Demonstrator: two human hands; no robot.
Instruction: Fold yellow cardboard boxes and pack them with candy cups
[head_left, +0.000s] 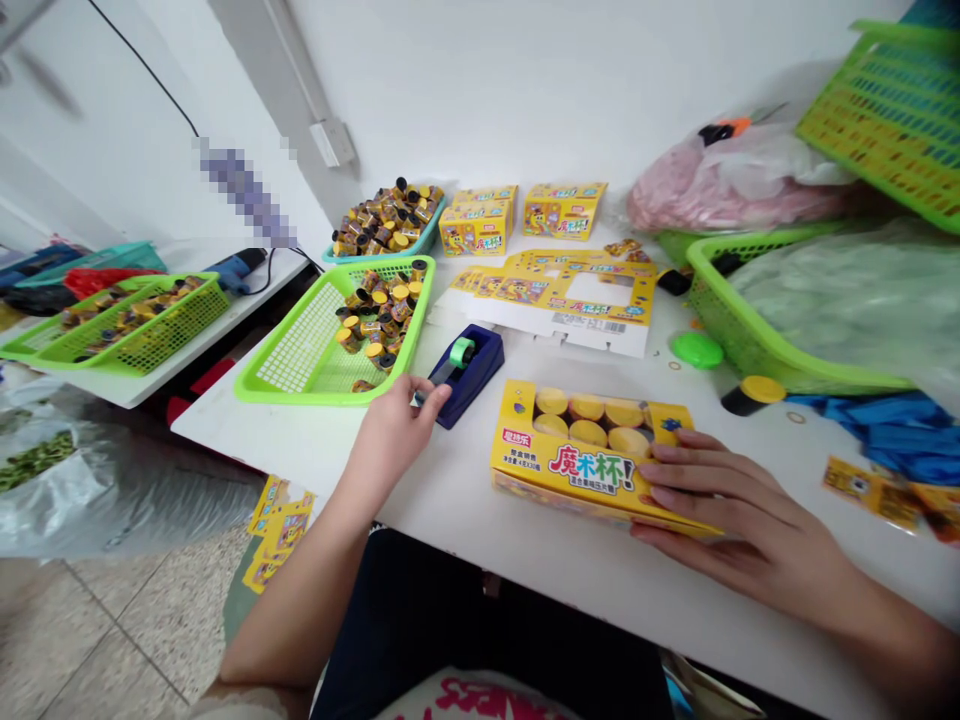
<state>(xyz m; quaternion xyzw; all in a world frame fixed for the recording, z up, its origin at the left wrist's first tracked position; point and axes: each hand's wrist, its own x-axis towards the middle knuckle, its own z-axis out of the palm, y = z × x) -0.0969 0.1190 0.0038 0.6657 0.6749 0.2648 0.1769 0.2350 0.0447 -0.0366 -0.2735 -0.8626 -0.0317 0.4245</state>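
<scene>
My left hand (401, 425) is closed in a pinch at the front end of a dark blue tape dispenser (480, 372), on what looks like the loose end of the tape. A roll of green-cored clear tape (462, 351) sits in the dispenser. My right hand (739, 510) grips the right end of a yellow printed cardboard box (566, 465), fingers laid over its top and front. Through the box's top opening show several yellow-lidded cups (589, 432). The box lies flat on the white table (450, 520) before me.
Left stands a green basket (289, 345) of small yellow-and-black cups, with a teal basket (433, 232) of more behind. Filled boxes (474, 232) and flat cardboard blanks (555, 300) lie at the back. On the right are a green basket (709, 300) with bags and a black, yellow-lidded cup (754, 393).
</scene>
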